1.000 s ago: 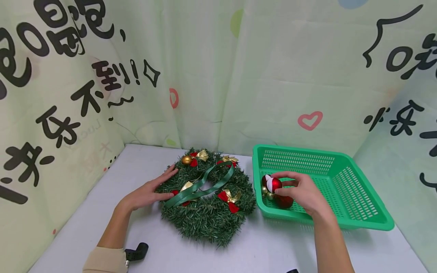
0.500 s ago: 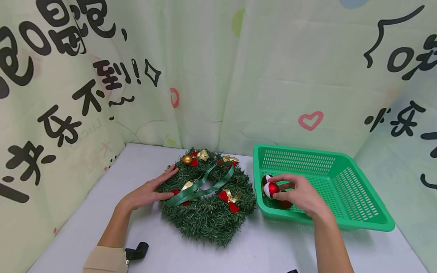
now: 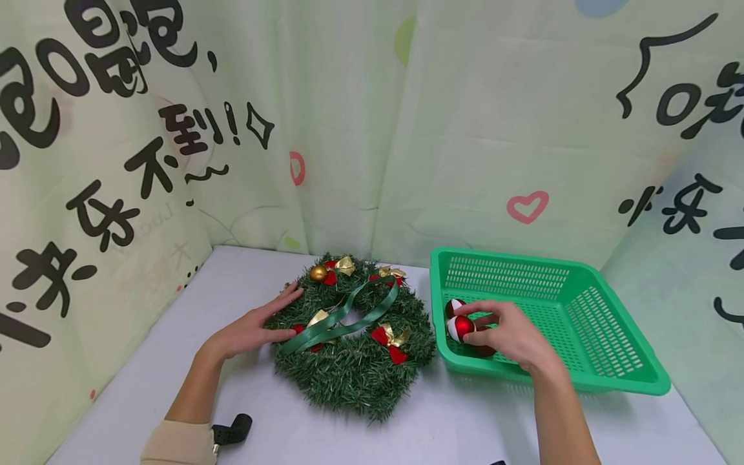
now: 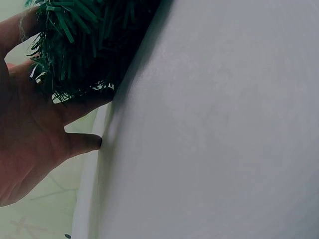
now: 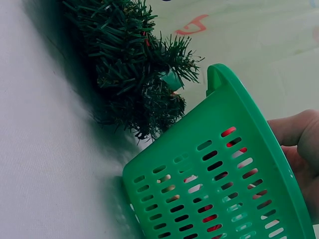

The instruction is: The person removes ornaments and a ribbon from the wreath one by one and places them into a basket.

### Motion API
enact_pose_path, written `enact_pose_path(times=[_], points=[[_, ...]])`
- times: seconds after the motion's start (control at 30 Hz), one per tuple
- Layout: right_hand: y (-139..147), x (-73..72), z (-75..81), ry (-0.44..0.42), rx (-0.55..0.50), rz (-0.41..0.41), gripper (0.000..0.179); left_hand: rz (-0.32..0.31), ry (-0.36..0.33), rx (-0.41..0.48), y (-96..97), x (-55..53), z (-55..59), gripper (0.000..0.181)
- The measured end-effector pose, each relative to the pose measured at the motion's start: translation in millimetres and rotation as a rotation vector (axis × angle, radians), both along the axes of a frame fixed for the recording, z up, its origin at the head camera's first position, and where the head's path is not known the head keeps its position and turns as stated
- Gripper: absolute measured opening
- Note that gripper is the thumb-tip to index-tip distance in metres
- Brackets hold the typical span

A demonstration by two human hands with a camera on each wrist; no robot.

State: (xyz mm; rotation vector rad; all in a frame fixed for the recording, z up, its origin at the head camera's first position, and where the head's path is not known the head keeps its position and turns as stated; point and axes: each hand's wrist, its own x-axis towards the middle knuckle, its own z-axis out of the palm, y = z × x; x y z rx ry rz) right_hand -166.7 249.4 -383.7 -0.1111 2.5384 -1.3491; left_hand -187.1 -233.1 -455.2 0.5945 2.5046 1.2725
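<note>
A green Christmas wreath (image 3: 360, 381) with red and gold bows (image 3: 392, 342), a gold ball (image 3: 318, 273) and a loose green ribbon (image 3: 325, 332) lies on the table. On its left edge rests my left hand (image 3: 247, 332), fingers spread along the greenery; the left wrist view also shows this hand (image 4: 30, 124) against the wreath. My right hand (image 3: 514, 332) reaches into the green basket (image 3: 506, 274) and pinches a red and white Christmas bauble (image 3: 461, 328) between thumb and fingers. In the right wrist view the basket wall hides most of what it holds.
Another dark red and white bauble (image 3: 454, 307) sits behind the held one in the basket's left end. A dark red ornament (image 3: 484, 351) lies partly under the right hand. The white table (image 3: 442, 426) is backed by a printed curtain (image 3: 465, 129).
My right hand has lowered the red and white bauble slightly and shifted it left inside the basket, turning it a little. The left hand and wreath have stayed put.
</note>
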Motion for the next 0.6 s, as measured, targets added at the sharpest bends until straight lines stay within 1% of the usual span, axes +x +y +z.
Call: enact_pose_path(times=[0.27, 0.5, 0.6], points=[[-0.6, 0.8, -0.6, 0.000, 0.024, 0.006, 0.044, -0.002, 0.002, 0.002, -0.2, -0.2, -1.0, 0.081], [-1.9, 0.1, -0.2, -0.001, 0.021, 0.003, 0.042, 0.000, 0.010, -0.007, -0.9, -0.9, -2.2, 0.081], [-1.8, 0.3, -0.2, 0.004, 0.021, 0.016, 0.042, 0.003, 0.010, -0.009, -1.2, -0.8, -2.2, 0.081]])
